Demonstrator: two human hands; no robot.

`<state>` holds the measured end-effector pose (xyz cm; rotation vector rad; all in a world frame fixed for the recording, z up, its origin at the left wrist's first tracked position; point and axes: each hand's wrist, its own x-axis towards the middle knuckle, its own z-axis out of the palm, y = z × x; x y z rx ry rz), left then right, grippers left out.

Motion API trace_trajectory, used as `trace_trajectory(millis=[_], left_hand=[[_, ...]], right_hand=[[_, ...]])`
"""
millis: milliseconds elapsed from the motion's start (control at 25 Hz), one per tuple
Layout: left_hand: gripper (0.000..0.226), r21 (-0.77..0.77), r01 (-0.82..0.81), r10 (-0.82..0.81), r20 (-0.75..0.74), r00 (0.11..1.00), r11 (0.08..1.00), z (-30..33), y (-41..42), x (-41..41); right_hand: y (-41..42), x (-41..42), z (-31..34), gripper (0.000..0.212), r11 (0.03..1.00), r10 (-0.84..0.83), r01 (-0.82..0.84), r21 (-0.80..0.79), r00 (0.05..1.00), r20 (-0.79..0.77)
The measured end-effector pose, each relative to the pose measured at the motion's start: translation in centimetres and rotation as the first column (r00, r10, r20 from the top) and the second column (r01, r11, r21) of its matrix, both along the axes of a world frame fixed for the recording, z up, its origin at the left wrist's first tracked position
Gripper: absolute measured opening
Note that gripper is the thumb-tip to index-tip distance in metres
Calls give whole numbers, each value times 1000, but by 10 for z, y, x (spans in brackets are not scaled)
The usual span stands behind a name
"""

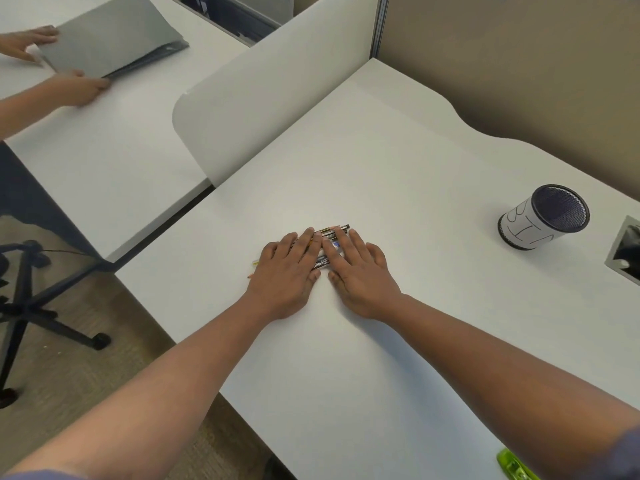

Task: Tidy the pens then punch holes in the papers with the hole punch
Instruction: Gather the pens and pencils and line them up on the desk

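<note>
1. The left hand [285, 271] lies flat with fingers straight, pressing down on the pens [327, 249]; it grasps nothing.
2. The right hand [360, 271] is likewise flat and released, its fingers resting on the other end of the same bundle.
3. The pens lie side by side on the bench [398, 161], mostly under both sets of fingers, with tips showing beyond them.
4. They look light, stiff and smooth, so they would likely roll; taking the whole bunch around its middle seems safest.
5. A mesh pen cup [543, 216] stands well apart to the right.
6. A green hole punch [516, 467] sits at the near edge.
</note>
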<state>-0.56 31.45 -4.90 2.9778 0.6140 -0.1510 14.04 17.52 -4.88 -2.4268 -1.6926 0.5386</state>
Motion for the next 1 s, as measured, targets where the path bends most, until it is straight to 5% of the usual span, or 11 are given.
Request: trace_trajectory(millis=[1000], left_hand=[[80,-29,-40,41,28,999,999,7,4,-4]], right_hand=[[-5,-1,5,69,996,-74,78,53,994,-80]])
